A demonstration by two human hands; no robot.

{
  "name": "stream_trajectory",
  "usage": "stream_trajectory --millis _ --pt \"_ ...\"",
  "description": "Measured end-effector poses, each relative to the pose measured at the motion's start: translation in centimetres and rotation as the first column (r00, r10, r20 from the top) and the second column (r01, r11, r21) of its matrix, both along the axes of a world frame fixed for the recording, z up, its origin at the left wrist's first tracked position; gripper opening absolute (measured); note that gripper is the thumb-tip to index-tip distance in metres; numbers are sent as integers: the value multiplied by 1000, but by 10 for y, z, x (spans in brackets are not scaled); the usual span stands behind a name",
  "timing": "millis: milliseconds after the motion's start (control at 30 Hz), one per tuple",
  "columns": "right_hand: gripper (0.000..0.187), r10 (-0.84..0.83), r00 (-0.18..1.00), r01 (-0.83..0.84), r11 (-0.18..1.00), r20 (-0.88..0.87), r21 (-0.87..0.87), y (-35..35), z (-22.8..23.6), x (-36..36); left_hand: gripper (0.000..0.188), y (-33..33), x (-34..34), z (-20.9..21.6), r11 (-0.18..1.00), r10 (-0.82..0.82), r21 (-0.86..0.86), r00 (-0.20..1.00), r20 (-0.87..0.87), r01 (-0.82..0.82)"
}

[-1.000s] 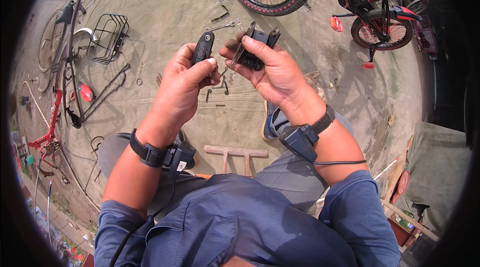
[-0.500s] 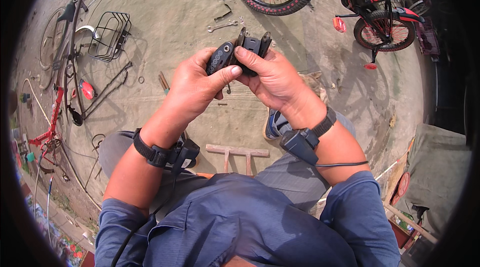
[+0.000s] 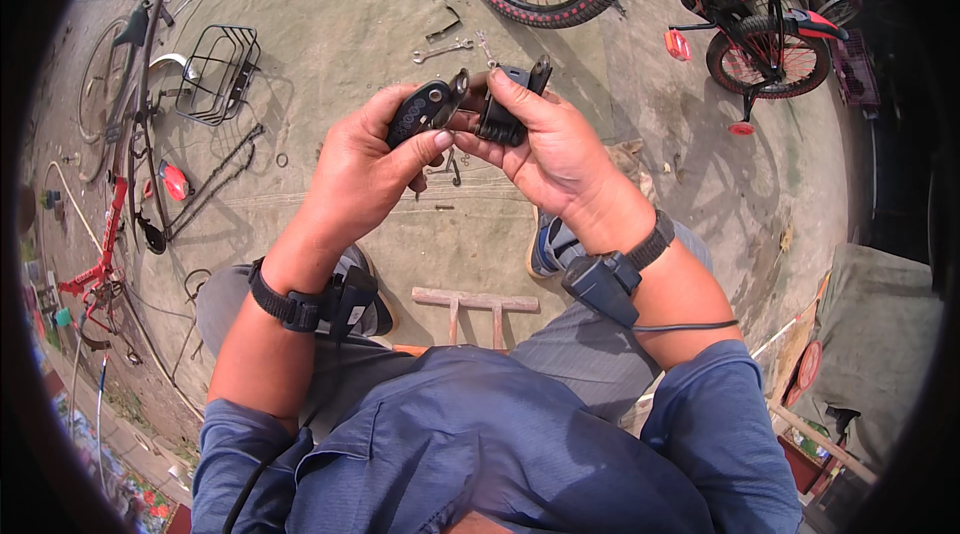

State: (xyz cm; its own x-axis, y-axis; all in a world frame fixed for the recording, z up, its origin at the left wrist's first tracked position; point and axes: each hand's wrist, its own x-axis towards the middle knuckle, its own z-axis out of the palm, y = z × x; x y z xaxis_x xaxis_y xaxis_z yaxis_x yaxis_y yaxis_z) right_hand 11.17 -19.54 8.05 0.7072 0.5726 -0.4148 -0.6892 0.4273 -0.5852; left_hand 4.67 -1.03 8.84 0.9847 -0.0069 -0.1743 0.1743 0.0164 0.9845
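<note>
Both my hands hold a black folding multi-tool in front of me, above the ground cloth. My left hand is closed on its left part, a dark rounded plate with a row of cut-outs and a pivot bolt. In my right hand is the right part, a black block with a side plate, gripped between thumb and fingers. A gap shows between the two parts, and my right fingertips reach across it beneath. A thin bent metal piece shows just below; whether it joins the tool cannot be made out.
A spanner lies on the ground cloth beyond my hands. Farther off are a bicycle wheel and a black-and-red bicycle. To the left are a wire basket and a red pedal. A wooden bar sits between my knees.
The two parts of the multi-tool have moved apart, widening the gap. My left hand has shifted left; my right hand has turned its part slightly.
</note>
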Motion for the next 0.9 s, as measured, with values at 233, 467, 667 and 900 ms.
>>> stream_trajectory --millis 233,467,667,900 --pt "24 126 992 -126 992 3 2 -9 3 5 32 13 2 -3 810 -173 579 905 389 -94" --pt "24 241 971 -240 969 4 -54 -6 6 -1 33 11 4 -5 775 -225 619 859 460 -128" --pt "25 252 967 -247 964 40 -104 -4 5 -4 34 10 4 -5 756 -239 638 846 477 -146" --pt "29 173 984 -166 977 39 -132 -4 1 -4 18 -2 0 -7 967 147 183 974 173 -178"
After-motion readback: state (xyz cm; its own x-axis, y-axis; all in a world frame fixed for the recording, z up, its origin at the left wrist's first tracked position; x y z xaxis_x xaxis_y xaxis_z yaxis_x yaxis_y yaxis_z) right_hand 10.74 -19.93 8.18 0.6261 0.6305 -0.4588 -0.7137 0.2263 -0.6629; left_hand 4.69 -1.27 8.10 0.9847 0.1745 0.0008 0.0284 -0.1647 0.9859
